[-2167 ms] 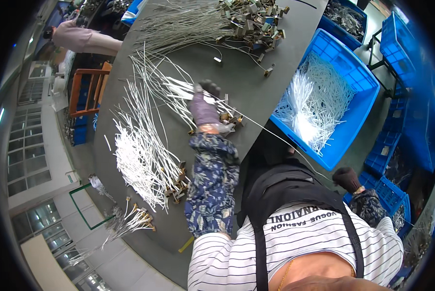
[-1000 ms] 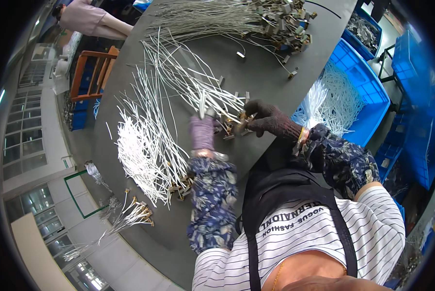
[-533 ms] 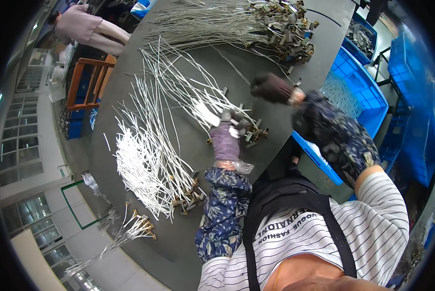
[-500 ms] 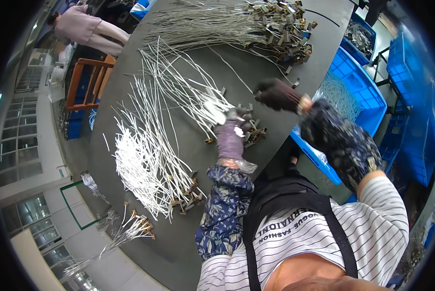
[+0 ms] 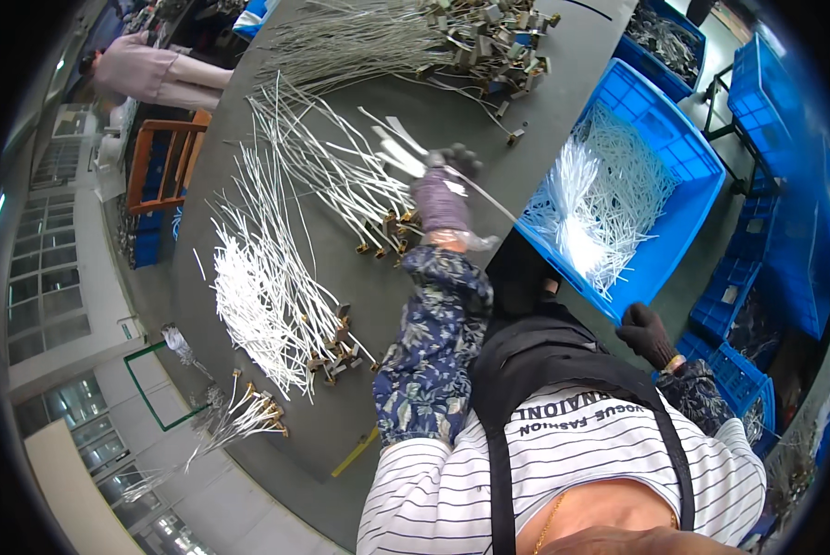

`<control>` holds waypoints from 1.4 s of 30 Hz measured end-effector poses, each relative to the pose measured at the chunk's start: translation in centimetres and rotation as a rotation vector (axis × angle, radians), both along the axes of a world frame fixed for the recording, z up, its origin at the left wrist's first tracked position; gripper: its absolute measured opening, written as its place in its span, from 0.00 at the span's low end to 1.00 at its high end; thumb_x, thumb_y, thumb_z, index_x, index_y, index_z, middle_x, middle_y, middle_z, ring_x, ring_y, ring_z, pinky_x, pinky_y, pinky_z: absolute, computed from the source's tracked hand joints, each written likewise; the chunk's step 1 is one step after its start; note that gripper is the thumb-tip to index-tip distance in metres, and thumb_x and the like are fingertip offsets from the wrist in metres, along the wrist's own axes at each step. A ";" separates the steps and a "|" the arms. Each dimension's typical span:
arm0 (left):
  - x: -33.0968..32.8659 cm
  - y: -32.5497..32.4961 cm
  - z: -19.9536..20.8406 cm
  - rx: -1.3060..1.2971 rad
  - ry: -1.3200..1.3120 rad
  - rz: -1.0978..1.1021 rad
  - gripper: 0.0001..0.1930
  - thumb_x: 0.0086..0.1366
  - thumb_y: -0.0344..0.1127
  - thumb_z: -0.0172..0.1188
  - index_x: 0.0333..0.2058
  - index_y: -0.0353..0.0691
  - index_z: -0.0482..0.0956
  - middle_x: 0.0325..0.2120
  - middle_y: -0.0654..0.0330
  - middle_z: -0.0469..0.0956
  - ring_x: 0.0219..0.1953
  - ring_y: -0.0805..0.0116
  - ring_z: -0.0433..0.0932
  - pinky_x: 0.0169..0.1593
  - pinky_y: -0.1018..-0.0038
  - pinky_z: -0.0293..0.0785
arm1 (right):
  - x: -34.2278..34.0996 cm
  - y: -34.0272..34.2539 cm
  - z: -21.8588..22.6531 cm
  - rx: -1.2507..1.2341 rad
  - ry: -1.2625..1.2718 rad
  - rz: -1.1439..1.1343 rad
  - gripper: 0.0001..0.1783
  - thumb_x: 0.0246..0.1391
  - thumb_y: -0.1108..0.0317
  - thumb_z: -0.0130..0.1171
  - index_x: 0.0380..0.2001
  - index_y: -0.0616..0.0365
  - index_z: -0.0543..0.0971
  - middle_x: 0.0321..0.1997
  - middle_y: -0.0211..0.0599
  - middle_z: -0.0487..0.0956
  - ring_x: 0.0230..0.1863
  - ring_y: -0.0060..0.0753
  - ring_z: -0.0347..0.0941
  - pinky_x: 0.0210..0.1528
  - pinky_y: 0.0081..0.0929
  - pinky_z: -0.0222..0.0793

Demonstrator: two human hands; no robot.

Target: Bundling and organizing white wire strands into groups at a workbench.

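In a purple glove, my left hand [image 5: 444,196] is closed around a few short white flat strips [image 5: 400,155] above the grey table. A single thin white wire [image 5: 489,199] slants from that hand toward the table's right edge. Beside the hand, white wires with small brass-coloured metal ends [image 5: 380,231] lie in a loose spread. My right hand [image 5: 646,335], in a dark glove, is low at my right side, off the table. Its fingers are curled in; whether they hold anything is hidden.
A white wire pile [image 5: 262,305] lies on the table's left. Many wires with blocky metal ends [image 5: 489,42] cover its far part. Right of the table stands a blue crate [image 5: 688,194] with white strands and a clear bag. A person [image 5: 147,69] stands at the far left by a wooden chair [image 5: 160,166].
My right hand has swung from over the table down to my right side. My left hand has shifted slightly farther away, with the white strips. The blue crate shows more fully.
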State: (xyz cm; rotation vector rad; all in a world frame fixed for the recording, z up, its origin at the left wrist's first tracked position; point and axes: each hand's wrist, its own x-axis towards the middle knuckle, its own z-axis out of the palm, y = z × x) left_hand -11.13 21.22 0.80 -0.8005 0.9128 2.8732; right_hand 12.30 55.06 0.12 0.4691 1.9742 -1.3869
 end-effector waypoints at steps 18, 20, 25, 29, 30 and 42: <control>-4.5 -10.3 9.2 -0.269 0.267 0.249 0.16 0.70 0.46 0.44 0.36 0.39 0.71 0.32 0.48 0.79 0.34 0.53 0.80 0.40 0.55 0.82 | 2.8 2.0 -2.3 0.065 -0.164 -0.215 0.10 0.47 0.62 0.55 0.32 0.55 0.74 0.21 0.32 0.72 0.16 0.24 0.67 0.16 0.25 0.62; -4.2 -10.7 9.4 -0.160 0.203 0.286 0.16 0.70 0.46 0.45 0.36 0.39 0.72 0.31 0.48 0.79 0.34 0.54 0.80 0.40 0.56 0.82 | 3.0 1.7 -2.0 0.041 -0.161 -0.220 0.10 0.46 0.63 0.55 0.32 0.55 0.74 0.21 0.32 0.72 0.16 0.24 0.67 0.16 0.25 0.62; -3.1 -12.1 7.6 -0.150 0.318 0.094 0.12 0.67 0.42 0.53 0.36 0.38 0.73 0.30 0.55 0.78 0.34 0.61 0.80 0.41 0.65 0.81 | 2.9 1.1 -2.3 0.042 -0.122 -0.150 0.09 0.45 0.64 0.56 0.31 0.56 0.74 0.20 0.31 0.73 0.16 0.24 0.68 0.16 0.24 0.63; 0.5 -6.2 6.0 -0.607 0.227 -0.585 0.18 0.67 0.47 0.51 0.36 0.35 0.76 0.29 0.57 0.78 0.32 0.63 0.79 0.36 0.72 0.79 | 2.8 1.5 -2.9 -0.014 -0.155 -0.159 0.10 0.46 0.65 0.56 0.31 0.57 0.73 0.21 0.33 0.73 0.16 0.24 0.67 0.16 0.24 0.61; 3.0 -1.2 6.9 -0.796 0.000 -0.719 0.19 0.68 0.47 0.48 0.39 0.35 0.77 0.32 0.55 0.79 0.34 0.61 0.80 0.38 0.71 0.78 | 3.4 2.2 -3.6 -0.073 -0.193 -0.220 0.09 0.47 0.65 0.56 0.31 0.57 0.73 0.22 0.34 0.73 0.15 0.24 0.66 0.15 0.24 0.60; 7.0 -6.3 2.3 -0.987 0.046 -0.062 0.12 0.61 0.42 0.61 0.29 0.38 0.76 0.24 0.66 0.75 0.22 0.78 0.71 0.27 0.80 0.70 | -7.7 -7.7 -1.8 -0.357 -0.153 -0.108 0.12 0.54 0.61 0.54 0.31 0.60 0.74 0.22 0.34 0.72 0.14 0.23 0.63 0.15 0.23 0.56</control>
